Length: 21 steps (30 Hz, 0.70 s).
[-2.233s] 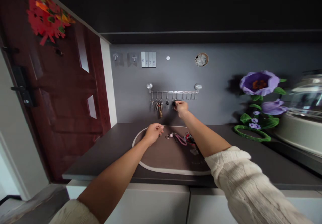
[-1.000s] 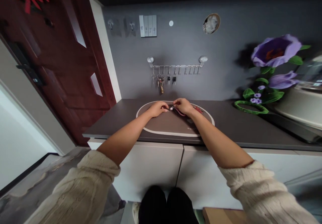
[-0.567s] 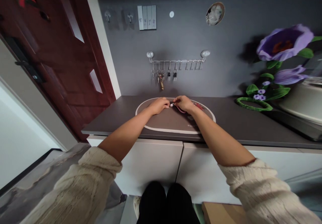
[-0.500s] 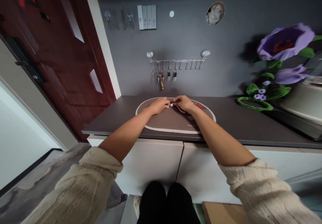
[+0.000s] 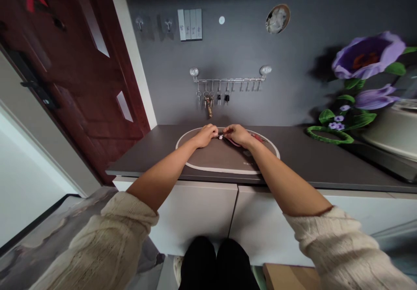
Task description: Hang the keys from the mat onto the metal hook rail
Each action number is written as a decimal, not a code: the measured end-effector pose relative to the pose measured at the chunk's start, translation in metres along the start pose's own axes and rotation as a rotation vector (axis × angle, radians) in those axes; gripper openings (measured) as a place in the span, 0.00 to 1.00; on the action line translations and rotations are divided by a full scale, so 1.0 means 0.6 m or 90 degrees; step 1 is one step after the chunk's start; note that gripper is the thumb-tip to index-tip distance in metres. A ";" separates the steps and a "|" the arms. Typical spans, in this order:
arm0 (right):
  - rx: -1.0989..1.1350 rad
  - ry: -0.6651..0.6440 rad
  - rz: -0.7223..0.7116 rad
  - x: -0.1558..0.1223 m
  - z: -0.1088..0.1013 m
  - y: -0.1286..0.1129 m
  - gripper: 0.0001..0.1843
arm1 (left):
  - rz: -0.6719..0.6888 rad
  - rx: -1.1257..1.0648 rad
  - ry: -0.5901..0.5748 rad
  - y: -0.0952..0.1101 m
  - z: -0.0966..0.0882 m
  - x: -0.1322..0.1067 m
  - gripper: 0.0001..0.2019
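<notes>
Pinching one end of a keychain point(image 5: 221, 137) in curled fingertips, the left hand point(image 5: 206, 136) is low over a brown mat point(image 5: 215, 159), the keychain lying between it and the right hand point(image 5: 238, 135). That right hand has bent fingers above a pink strap point(image 5: 234, 143); whether they grip anything, I cannot tell. Red items point(image 5: 258, 137) lie right of its wrist, and hanging keys point(image 5: 209, 103) are beyond the left hand.

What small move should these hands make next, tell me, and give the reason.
Perhaps the right hand should raise the pink strap slightly above the mat: that hand is over it, while the left hand is close by the bead, so lifting could give both hands room.
</notes>
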State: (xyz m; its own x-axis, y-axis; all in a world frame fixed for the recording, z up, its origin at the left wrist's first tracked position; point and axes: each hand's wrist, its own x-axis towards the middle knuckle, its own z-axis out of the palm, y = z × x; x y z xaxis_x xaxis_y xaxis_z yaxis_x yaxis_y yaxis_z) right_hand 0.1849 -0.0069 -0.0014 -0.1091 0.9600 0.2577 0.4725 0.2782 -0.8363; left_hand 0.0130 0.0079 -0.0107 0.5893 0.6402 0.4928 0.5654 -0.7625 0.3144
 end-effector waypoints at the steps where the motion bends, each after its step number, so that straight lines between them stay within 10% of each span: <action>1: 0.002 -0.003 0.000 -0.002 0.000 -0.003 0.09 | -0.008 -0.011 0.010 0.001 -0.001 0.000 0.05; 21: 0.026 -0.079 -0.036 -0.024 -0.002 -0.036 0.08 | -0.294 -0.542 0.188 0.011 0.002 0.013 0.06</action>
State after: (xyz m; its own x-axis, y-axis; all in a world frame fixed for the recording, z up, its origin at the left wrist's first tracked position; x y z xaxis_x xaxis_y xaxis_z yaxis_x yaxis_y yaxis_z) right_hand 0.1771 -0.0269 0.0135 -0.2424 0.9387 0.2451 0.4269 0.3301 -0.8419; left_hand 0.0217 0.0079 -0.0056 0.1858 0.9284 0.3217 0.0345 -0.3334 0.9422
